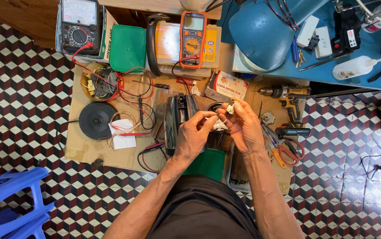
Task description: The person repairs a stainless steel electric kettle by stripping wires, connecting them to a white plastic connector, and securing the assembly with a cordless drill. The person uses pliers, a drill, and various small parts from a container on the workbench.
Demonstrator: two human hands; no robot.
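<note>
Your 2 hands, left hand [195, 132] and right hand [242, 124], pinch a small white plastic part [230, 107], probably light and brittle; hold its edges.

Floor [22, 106] is showing a red, white and dark cube-tile pattern, stool [11, 201] is showing blue. Orange multimeter [193, 39], green lid [128, 48], blue lamp shade [261, 35], black round base [96, 120], red wires [130, 99] are lying on brown cardboard [84, 148].
</note>
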